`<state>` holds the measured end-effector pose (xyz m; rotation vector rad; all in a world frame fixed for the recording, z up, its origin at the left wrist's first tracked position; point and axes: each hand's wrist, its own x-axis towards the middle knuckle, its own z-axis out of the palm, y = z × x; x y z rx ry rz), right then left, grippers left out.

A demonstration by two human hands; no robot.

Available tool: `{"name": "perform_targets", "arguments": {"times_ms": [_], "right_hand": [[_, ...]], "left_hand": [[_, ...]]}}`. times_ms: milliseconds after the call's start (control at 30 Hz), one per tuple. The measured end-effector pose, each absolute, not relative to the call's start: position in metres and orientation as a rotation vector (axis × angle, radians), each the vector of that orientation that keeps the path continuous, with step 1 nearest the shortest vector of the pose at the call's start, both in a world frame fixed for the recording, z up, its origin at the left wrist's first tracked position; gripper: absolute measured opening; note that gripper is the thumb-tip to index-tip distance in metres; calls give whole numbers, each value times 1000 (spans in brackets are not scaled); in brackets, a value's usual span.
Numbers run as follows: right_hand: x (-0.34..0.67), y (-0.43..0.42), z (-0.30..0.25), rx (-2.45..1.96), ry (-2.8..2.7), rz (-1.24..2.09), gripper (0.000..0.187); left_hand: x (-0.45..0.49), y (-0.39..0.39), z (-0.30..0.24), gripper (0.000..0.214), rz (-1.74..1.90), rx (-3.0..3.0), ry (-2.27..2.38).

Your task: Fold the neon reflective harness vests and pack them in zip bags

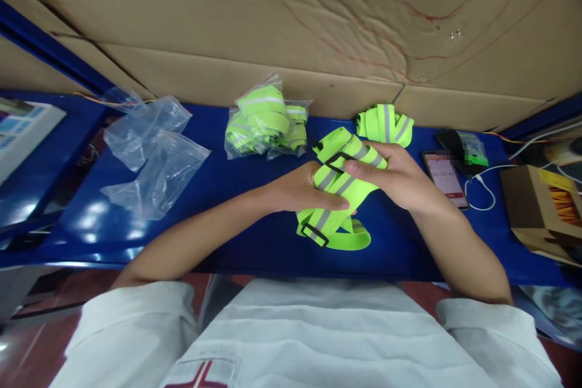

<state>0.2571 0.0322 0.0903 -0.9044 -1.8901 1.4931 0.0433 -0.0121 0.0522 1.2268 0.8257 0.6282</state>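
Note:
Between my two hands is a neon yellow reflective strap (335, 194) with grey stripes and black slide buckles, folded into a loose bundle. My left hand (313, 189) wraps its lower left part, thumb laid across the front. On the upper right, my right hand (386, 173) grips the folds, its thumb pressed near a buckle; most of its fingers are hidden behind. A loop of the strap hangs below onto or just above the blue table (254, 218); I cannot tell which. Beyond my right hand lies another rolled yellow strap (385, 124), outside any bag.
Clear bags with yellow straps (266, 118) sit at the back. Several crumpled clear plastic bags (159, 157) lie on the left. On the right are a phone (445, 179) with a white cable and an opened cardboard box (536, 206). A cardboard wall (227, 12) closes the back.

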Motion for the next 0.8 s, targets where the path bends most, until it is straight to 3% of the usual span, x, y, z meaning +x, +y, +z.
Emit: {"name": "perform_targets", "arguments": {"times_ms": [167,533,800], "right_hand": [[263,34,86,-936,-1811,1604,34],[265,41,91,-1056,-1669,1449,34],[277,42,94,-1041,-1727,1466,32]], "left_hand": [[31,-3,56,37,453,1235,778],[57,-21,43,62,602,785,618],[38,-7,45,45,507,1113,798]]}}
